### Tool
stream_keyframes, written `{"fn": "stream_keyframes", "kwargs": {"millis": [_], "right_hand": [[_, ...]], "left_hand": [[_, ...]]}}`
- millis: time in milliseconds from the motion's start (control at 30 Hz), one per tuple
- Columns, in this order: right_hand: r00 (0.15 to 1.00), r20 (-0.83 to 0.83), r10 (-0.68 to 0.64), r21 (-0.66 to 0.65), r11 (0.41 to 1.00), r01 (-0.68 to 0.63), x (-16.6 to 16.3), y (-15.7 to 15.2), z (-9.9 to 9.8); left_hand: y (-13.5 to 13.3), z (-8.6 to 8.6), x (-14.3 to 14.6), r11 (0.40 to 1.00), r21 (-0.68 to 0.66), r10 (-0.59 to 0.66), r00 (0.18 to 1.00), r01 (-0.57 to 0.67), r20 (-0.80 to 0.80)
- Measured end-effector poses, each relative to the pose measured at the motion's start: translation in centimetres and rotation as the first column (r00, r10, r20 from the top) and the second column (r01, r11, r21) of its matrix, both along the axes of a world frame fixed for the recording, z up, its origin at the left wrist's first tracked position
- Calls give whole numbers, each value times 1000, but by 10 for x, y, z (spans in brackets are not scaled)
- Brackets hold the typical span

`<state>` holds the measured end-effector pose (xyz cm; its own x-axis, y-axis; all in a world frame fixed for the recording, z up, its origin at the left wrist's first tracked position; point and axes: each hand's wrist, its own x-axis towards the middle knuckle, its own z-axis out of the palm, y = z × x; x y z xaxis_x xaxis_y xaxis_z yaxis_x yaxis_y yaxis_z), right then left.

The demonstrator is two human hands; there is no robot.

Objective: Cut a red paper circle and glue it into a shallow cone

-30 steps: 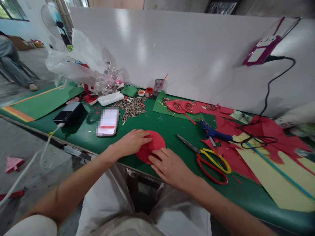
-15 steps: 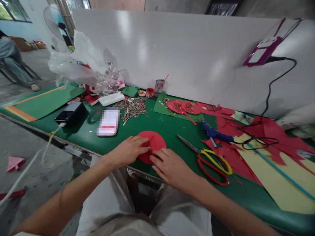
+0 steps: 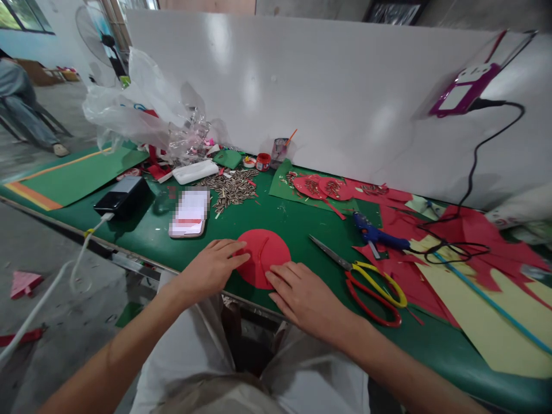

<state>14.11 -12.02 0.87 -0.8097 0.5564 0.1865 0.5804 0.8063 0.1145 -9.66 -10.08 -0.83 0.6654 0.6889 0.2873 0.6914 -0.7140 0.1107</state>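
Note:
A round red paper disc (image 3: 278,247) lies on the green table in front of me. A thin, curved red strip (image 3: 261,253) runs down its middle; I cannot tell whether it is a fold or a separate piece. My left hand (image 3: 215,263) is at the disc's left edge, thumb and fingers apart, with nothing in its grip. On the lower right edge rest the stretched fingers of my right hand (image 3: 297,290), pressing the paper lightly. Yellow-and-red-handled scissors (image 3: 351,265) lie with open blades to the right of the disc.
A phone (image 3: 190,213) and a black device (image 3: 121,196) with a white cable lie left. Behind are a seed pile (image 3: 235,191), a red jar (image 3: 263,162) and seed-covered red discs (image 3: 334,188). At right are a blue glue gun (image 3: 379,234) and yellow paper (image 3: 495,328).
My left hand has drawn back to the left, off the disc's middle, baring the thin red strip. My right hand has hardly moved.

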Motion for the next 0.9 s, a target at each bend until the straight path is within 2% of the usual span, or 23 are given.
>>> {"fn": "stream_keyframes", "kwargs": {"millis": [100, 267, 433, 667, 900], "right_hand": [[999, -35, -14, 12, 1000, 14, 2, -2, -1], [996, -74, -39, 0, 999, 39, 1, -7, -2], [997, -78, -25, -27, 999, 23, -8, -11, -4], [998, -55, -24, -79, 997, 19, -11, -9, -7], [999, -44, 6, -81, 997, -10, -9, -6, -6]], "left_hand": [[-11, -3, -5, 997, 48, 52, 996, -56, 77], [-26, -10, 3, 995, 87, 33, 988, -47, 153], [-30, -12, 11, 988, 121, 65, 973, -93, 222], [-21, -9, 26, 995, 90, 35, 986, -50, 160], [-17, -13, 32, 1000, 19, -5, 995, 3, 103]]}}
